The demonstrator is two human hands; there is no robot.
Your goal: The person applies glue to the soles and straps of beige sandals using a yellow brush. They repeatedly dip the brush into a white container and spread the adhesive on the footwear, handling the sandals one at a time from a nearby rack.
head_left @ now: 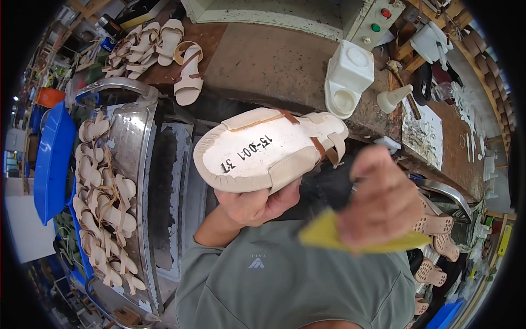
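While a beige sandal (pixel 241 151) is held up before the near edge of the workbench (pixel 263 60), its pale underside is turned to view, and on it dark stamped characters (pixel 246 153) can be seen, slanted and roughly upside down. A second piece of marking, a small light emblem (pixel 256 264) with tiny lettering beneath it, is borne on the chest of the grey-green shirt (pixel 307 290). The sandal is gripped from below by the left hand (pixel 255 204), whose fingers are closed on its lower side; their tips are partly hidden by the shoe. The right hand (pixel 381 203), blurred, is placed beside the brown-strapped end of the sandal, a gap being left between them. By it a flat yellow piece (pixel 322 231) is held, with curled fingers closed on it, though the exact placing of the fingertips cannot be told through the blur. On the bench a white plastic container (pixel 350 77) and a cone-topped bottle (pixel 394 98) are set, and a single finished-looking sandal (pixel 189 82) is laid near a heap of others (pixel 148 46). At the left, more sandals (pixel 107 208) are piled beside a metal frame (pixel 129 137).
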